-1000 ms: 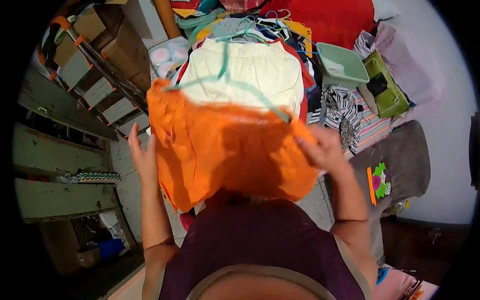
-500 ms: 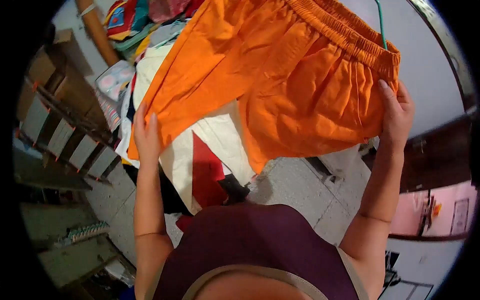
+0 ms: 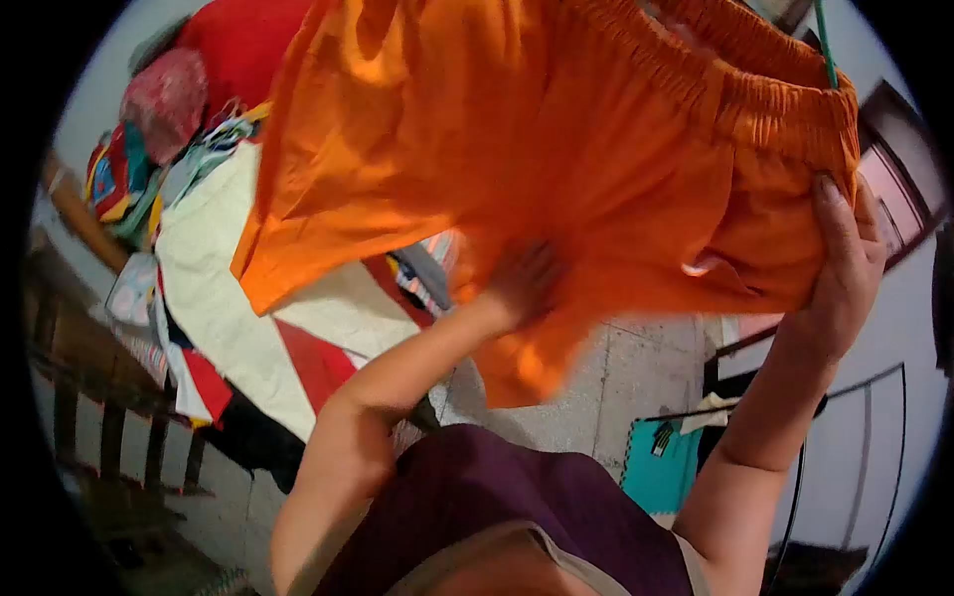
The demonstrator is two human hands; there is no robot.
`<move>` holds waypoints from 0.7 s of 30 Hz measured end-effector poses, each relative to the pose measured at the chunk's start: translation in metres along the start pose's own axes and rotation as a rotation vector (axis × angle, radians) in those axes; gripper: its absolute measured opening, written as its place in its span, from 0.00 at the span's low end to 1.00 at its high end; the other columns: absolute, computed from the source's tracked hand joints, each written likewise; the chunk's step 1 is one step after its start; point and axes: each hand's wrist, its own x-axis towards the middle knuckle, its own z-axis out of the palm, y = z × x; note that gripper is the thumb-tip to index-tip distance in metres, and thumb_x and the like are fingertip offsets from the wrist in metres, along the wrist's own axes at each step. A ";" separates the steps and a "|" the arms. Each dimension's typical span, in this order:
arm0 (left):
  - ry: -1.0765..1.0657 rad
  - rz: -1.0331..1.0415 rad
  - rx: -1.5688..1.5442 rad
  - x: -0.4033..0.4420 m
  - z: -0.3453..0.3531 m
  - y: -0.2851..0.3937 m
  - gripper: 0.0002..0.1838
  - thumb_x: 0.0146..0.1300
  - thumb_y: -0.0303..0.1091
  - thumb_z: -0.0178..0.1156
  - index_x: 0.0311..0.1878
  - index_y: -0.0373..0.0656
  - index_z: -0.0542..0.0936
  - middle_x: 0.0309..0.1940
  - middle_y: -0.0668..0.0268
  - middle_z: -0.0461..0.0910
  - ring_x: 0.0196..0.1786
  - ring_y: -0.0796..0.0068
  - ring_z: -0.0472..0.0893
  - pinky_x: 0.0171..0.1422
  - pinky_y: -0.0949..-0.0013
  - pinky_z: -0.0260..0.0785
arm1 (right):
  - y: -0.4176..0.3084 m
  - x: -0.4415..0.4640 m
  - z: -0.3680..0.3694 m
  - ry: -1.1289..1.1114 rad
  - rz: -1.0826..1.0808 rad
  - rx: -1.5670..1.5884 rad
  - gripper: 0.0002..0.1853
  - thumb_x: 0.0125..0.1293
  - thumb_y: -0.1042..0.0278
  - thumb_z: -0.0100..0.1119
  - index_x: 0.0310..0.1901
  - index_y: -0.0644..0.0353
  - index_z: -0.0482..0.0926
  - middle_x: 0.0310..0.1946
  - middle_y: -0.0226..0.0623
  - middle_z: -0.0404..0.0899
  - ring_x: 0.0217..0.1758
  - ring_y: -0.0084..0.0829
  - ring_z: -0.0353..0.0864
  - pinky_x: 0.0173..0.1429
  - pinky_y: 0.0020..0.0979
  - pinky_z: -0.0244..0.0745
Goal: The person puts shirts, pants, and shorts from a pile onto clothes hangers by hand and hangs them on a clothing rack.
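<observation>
A pair of orange shorts (image 3: 636, 189) with an elastic waistband is spread out across the upper view, its waistband at the upper right. A green hanger (image 3: 825, 45) shows at the waistband's right corner. My right hand (image 3: 847, 263) grips the shorts' right edge just below the waistband, thumb on the front. My left hand (image 3: 525, 283) lies against the middle of the cloth near the crotch; its fingers are blurred by motion.
Cream trousers (image 3: 219, 288) lie on a pile of clothes at the left, beside a red cloth (image 3: 243, 60). A ladder (image 3: 119, 437) stands at the lower left. A teal mat (image 3: 656, 467) and a black metal frame (image 3: 902, 437) are at the lower right.
My left hand has left the shorts' left leg edge and moved right to their middle. My right hand still holds its side. The view has turned right, and the clothes pile now appears further left.
</observation>
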 end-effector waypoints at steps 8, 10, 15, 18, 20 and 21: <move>-0.795 -0.027 -0.032 -0.022 0.030 0.101 0.27 0.55 0.38 0.61 0.57 0.38 0.70 0.55 0.55 0.72 0.57 0.58 0.72 0.60 0.62 0.62 | -0.017 -0.086 -0.184 0.216 0.216 -0.067 0.15 0.61 0.74 0.54 0.48 0.72 0.72 0.42 0.38 0.77 0.42 0.24 0.77 0.49 0.23 0.71; -0.491 0.151 -0.085 0.014 -0.037 0.147 0.28 0.53 0.38 0.63 0.57 0.38 0.71 0.54 0.55 0.73 0.56 0.57 0.73 0.58 0.64 0.66 | -0.046 -0.097 -0.189 0.247 0.224 -0.111 0.14 0.60 0.74 0.54 0.47 0.71 0.73 0.41 0.37 0.77 0.41 0.23 0.77 0.49 0.23 0.71; 0.896 0.623 -0.069 0.066 -0.068 0.234 0.19 0.60 0.39 0.53 0.52 0.40 0.73 0.52 0.57 0.74 0.55 0.60 0.73 0.61 0.58 0.60 | -0.076 -0.152 -0.230 0.273 0.241 -0.318 0.13 0.58 0.73 0.56 0.44 0.70 0.74 0.37 0.32 0.76 0.39 0.20 0.74 0.46 0.21 0.69; 1.058 0.682 -0.170 0.095 0.008 0.229 0.20 0.60 0.41 0.53 0.53 0.40 0.73 0.53 0.57 0.74 0.55 0.60 0.73 0.61 0.58 0.61 | -0.094 -0.178 -0.241 0.367 0.217 -0.369 0.13 0.56 0.75 0.56 0.43 0.70 0.75 0.39 0.33 0.77 0.40 0.21 0.75 0.48 0.22 0.69; 0.599 0.534 -0.195 0.120 0.102 0.202 0.21 0.61 0.42 0.52 0.54 0.40 0.73 0.53 0.56 0.74 0.55 0.61 0.73 0.60 0.58 0.61 | -0.110 -0.195 -0.245 0.478 0.166 -0.443 0.14 0.55 0.75 0.55 0.44 0.71 0.74 0.40 0.35 0.77 0.41 0.23 0.75 0.49 0.23 0.69; 0.242 0.398 -0.154 0.129 0.164 0.177 0.22 0.61 0.43 0.52 0.54 0.40 0.73 0.54 0.56 0.74 0.55 0.61 0.73 0.60 0.58 0.62 | -0.123 -0.198 -0.244 0.548 0.154 -0.466 0.15 0.56 0.76 0.54 0.46 0.72 0.74 0.41 0.36 0.77 0.42 0.23 0.76 0.50 0.23 0.69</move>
